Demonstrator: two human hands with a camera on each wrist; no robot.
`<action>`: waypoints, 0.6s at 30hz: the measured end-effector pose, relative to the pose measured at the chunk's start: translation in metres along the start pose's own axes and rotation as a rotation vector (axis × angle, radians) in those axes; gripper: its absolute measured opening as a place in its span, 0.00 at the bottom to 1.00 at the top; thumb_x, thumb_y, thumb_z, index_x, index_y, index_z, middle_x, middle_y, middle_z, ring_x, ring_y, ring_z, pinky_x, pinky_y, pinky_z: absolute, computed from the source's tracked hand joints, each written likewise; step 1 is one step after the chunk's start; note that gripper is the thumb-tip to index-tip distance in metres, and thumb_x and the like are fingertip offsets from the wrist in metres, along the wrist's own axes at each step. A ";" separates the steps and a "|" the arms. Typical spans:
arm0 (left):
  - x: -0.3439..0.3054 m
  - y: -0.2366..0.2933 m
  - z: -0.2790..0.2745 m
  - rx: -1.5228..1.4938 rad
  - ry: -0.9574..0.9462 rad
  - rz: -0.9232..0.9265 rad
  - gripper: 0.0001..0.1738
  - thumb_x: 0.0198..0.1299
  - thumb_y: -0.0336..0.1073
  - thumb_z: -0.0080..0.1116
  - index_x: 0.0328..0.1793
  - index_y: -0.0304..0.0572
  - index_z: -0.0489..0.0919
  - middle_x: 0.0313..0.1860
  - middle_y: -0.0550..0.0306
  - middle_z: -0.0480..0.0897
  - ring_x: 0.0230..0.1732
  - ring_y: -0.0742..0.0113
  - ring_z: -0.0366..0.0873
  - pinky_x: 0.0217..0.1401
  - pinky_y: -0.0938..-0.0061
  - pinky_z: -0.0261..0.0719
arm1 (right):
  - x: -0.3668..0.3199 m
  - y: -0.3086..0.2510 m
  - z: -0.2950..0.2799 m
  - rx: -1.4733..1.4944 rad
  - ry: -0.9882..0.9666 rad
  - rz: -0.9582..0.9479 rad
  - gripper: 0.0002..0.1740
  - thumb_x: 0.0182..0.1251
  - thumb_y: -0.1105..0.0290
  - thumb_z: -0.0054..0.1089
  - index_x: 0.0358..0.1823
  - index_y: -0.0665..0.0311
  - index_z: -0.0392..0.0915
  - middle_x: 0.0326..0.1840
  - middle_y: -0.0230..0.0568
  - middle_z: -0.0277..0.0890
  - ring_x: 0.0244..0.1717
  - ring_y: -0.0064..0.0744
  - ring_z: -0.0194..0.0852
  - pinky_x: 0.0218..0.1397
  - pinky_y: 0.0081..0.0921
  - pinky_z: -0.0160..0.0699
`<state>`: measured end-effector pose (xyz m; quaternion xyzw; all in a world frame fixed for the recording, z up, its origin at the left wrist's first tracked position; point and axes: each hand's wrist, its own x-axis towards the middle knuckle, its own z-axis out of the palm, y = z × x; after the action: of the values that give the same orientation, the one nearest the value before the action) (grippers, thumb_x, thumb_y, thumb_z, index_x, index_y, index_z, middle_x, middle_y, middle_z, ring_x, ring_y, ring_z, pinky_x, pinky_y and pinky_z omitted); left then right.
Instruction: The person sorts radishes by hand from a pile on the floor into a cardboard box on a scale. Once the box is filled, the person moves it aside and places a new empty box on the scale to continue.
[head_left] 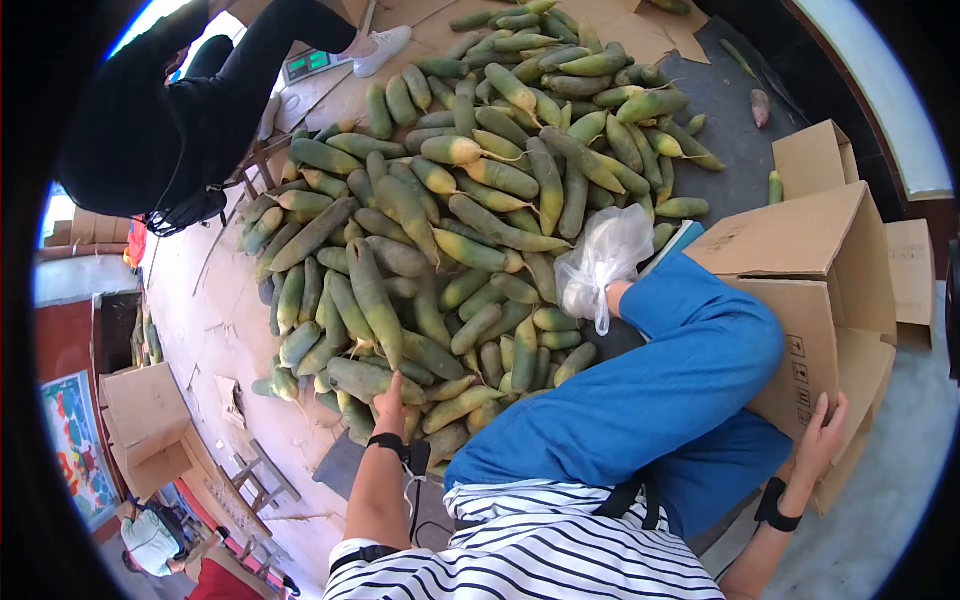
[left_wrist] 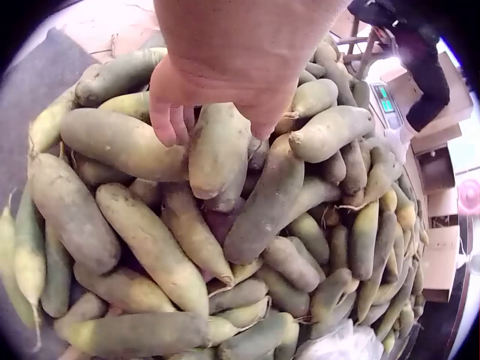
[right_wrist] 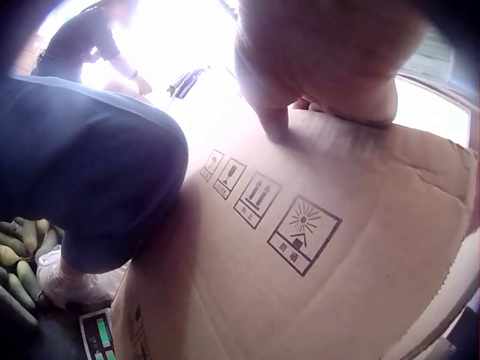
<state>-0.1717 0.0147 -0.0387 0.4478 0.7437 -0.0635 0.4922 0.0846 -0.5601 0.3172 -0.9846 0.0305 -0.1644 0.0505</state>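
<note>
A large heap of green radishes (head_left: pixel 400 210) covers the floor in the head view. At its near edge is the left hand (head_left: pixel 392 405). The left wrist view shows that hand (left_wrist: pixel 225 75) from above, thumb on one side and fingers on the other, gripping a radish (left_wrist: pixel 217 154) that lies among the others. On the right, the right hand (head_left: pixel 822 435) holds the edge of an open cardboard box (head_left: pixel 770 320). In the right wrist view the right hand (right_wrist: pixel 322 67) bends over the top edge of the box (right_wrist: pixel 225 277), its fingertips partly hidden.
A white plastic bag (head_left: pixel 600 255) rests by the wearer's foot, between heap and box. Another person in dark clothes (head_left: pixel 140 130) is at the upper left, near a scale with a green display (head_left: pixel 308 64). Another open box (head_left: pixel 145 420) and a wooden stool (head_left: pixel 262 480) stand at the left.
</note>
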 end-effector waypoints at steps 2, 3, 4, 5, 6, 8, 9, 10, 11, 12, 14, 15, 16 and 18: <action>0.017 -0.001 0.011 0.076 -0.004 -0.050 0.35 0.49 0.54 0.72 0.51 0.29 0.76 0.42 0.49 0.80 0.39 0.54 0.80 0.39 0.53 0.78 | -0.002 -0.002 0.002 0.013 0.028 0.041 0.17 0.75 0.61 0.49 0.53 0.68 0.72 0.43 0.51 0.77 0.44 0.45 0.76 0.48 0.33 0.73; 0.039 -0.015 0.012 -0.046 -0.055 -0.052 0.37 0.50 0.54 0.71 0.56 0.31 0.73 0.47 0.48 0.79 0.43 0.51 0.80 0.39 0.53 0.77 | -0.003 -0.003 0.000 -0.002 0.044 0.060 0.17 0.75 0.61 0.49 0.53 0.68 0.72 0.43 0.51 0.77 0.44 0.45 0.76 0.48 0.33 0.73; 0.050 -0.023 0.013 -0.168 -0.103 -0.056 0.40 0.51 0.54 0.70 0.61 0.32 0.71 0.52 0.47 0.78 0.47 0.47 0.80 0.40 0.53 0.76 | -0.003 -0.005 -0.001 0.018 0.034 0.051 0.17 0.75 0.61 0.50 0.53 0.68 0.72 0.43 0.51 0.77 0.44 0.45 0.76 0.48 0.33 0.73; 0.042 -0.015 0.010 -0.156 -0.080 -0.084 0.35 0.52 0.51 0.70 0.60 0.36 0.72 0.50 0.49 0.80 0.48 0.49 0.80 0.41 0.54 0.78 | -0.002 -0.007 0.000 0.047 0.026 0.041 0.17 0.74 0.61 0.50 0.53 0.68 0.72 0.42 0.51 0.77 0.44 0.45 0.77 0.48 0.34 0.73; 0.032 -0.007 0.008 -0.245 -0.073 -0.089 0.33 0.52 0.51 0.69 0.59 0.38 0.73 0.50 0.50 0.80 0.48 0.50 0.80 0.42 0.54 0.79 | 0.000 -0.008 -0.001 0.068 0.011 0.033 0.16 0.74 0.62 0.51 0.52 0.69 0.72 0.41 0.50 0.78 0.43 0.45 0.77 0.48 0.34 0.73; 0.018 0.000 -0.001 -0.431 -0.104 -0.074 0.31 0.52 0.49 0.69 0.58 0.39 0.74 0.51 0.50 0.80 0.48 0.52 0.80 0.45 0.54 0.81 | -0.001 -0.009 -0.001 0.049 0.028 0.038 0.16 0.73 0.63 0.51 0.52 0.69 0.72 0.41 0.51 0.77 0.43 0.45 0.77 0.48 0.34 0.73; 0.007 0.005 -0.008 -0.529 -0.144 -0.054 0.31 0.52 0.46 0.70 0.57 0.37 0.75 0.51 0.50 0.79 0.48 0.53 0.80 0.46 0.54 0.82 | -0.001 -0.009 -0.001 0.031 0.029 0.026 0.16 0.73 0.63 0.52 0.51 0.69 0.73 0.41 0.51 0.77 0.43 0.46 0.77 0.48 0.34 0.73; -0.012 0.011 -0.020 -0.586 -0.269 -0.087 0.29 0.56 0.47 0.66 0.60 0.41 0.73 0.55 0.52 0.78 0.53 0.55 0.78 0.53 0.56 0.81 | -0.002 -0.009 -0.001 0.029 0.037 0.042 0.16 0.73 0.63 0.52 0.51 0.69 0.73 0.41 0.51 0.77 0.43 0.46 0.77 0.48 0.34 0.73; -0.034 0.017 -0.027 -0.695 -0.503 -0.095 0.29 0.60 0.49 0.61 0.62 0.42 0.71 0.57 0.52 0.76 0.58 0.55 0.76 0.58 0.56 0.78 | -0.002 -0.009 0.000 0.022 0.047 0.022 0.15 0.72 0.64 0.52 0.51 0.68 0.73 0.42 0.51 0.78 0.43 0.47 0.77 0.48 0.35 0.73; -0.078 0.037 -0.034 -0.613 -0.482 -0.146 0.29 0.62 0.50 0.58 0.64 0.42 0.69 0.58 0.52 0.76 0.59 0.55 0.75 0.61 0.55 0.75 | -0.002 -0.009 0.001 0.013 0.060 0.005 0.15 0.71 0.64 0.53 0.51 0.68 0.74 0.42 0.52 0.78 0.44 0.48 0.77 0.48 0.36 0.73; -0.129 0.047 -0.041 -0.565 -0.606 -0.135 0.29 0.62 0.49 0.57 0.64 0.41 0.69 0.59 0.52 0.76 0.59 0.55 0.74 0.61 0.55 0.75 | -0.003 -0.005 0.008 -0.002 0.077 0.001 0.14 0.70 0.65 0.54 0.50 0.67 0.74 0.42 0.52 0.78 0.44 0.50 0.77 0.47 0.37 0.73; -0.159 0.056 -0.036 -0.531 -0.640 -0.136 0.29 0.62 0.49 0.57 0.64 0.41 0.69 0.59 0.52 0.76 0.59 0.55 0.74 0.61 0.55 0.75 | -0.003 -0.001 0.006 -0.018 0.080 -0.023 0.14 0.69 0.66 0.55 0.50 0.67 0.74 0.42 0.52 0.78 0.44 0.52 0.76 0.47 0.37 0.73; -0.189 0.066 -0.031 -0.454 -0.692 -0.040 0.28 0.62 0.48 0.58 0.63 0.40 0.69 0.58 0.52 0.76 0.58 0.56 0.75 0.61 0.58 0.75 | -0.001 -0.008 0.000 -0.021 0.096 -0.038 0.13 0.68 0.67 0.56 0.49 0.66 0.75 0.42 0.52 0.78 0.44 0.53 0.76 0.46 0.38 0.74; -0.234 0.092 -0.015 -0.345 -0.790 0.067 0.27 0.62 0.46 0.58 0.63 0.38 0.69 0.56 0.51 0.76 0.58 0.57 0.75 0.60 0.60 0.74 | 0.002 -0.020 -0.004 -0.019 0.127 -0.070 0.11 0.66 0.69 0.57 0.46 0.65 0.75 0.40 0.50 0.77 0.42 0.52 0.76 0.44 0.39 0.74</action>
<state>-0.0881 -0.0635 0.1854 0.3244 0.4829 -0.0888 0.8085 0.0864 -0.5405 0.3241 -0.9731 0.0006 -0.2279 0.0333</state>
